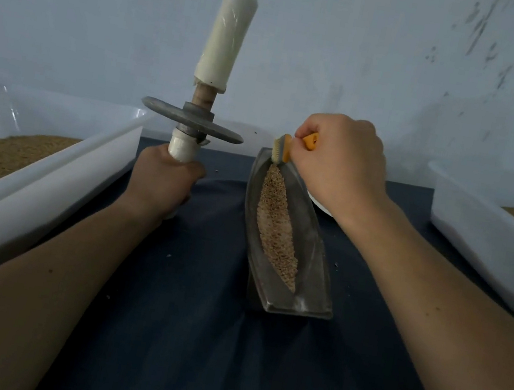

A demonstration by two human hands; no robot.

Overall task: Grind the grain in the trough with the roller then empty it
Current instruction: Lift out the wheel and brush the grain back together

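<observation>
A boat-shaped metal trough (313, 259) stands on the dark blue cloth, right of centre, with a long strip of tan grain (277, 226) in its groove. My left hand (165, 182) grips the lower white-wrapped handle of the roller (193, 121), held upright off the cloth to the left of the trough; its grey metal disc sits level between the two handles. My right hand (340, 164) grips a small orange brush (282, 149), whose pale bristles touch the trough's far tip.
A white plastic tub (45, 178) holding brown grain lies along the left side. Another white tub (482, 234) with grain lies along the right. A pale wall rises close behind. Stray grains dot the dark cloth (189, 337) in the middle.
</observation>
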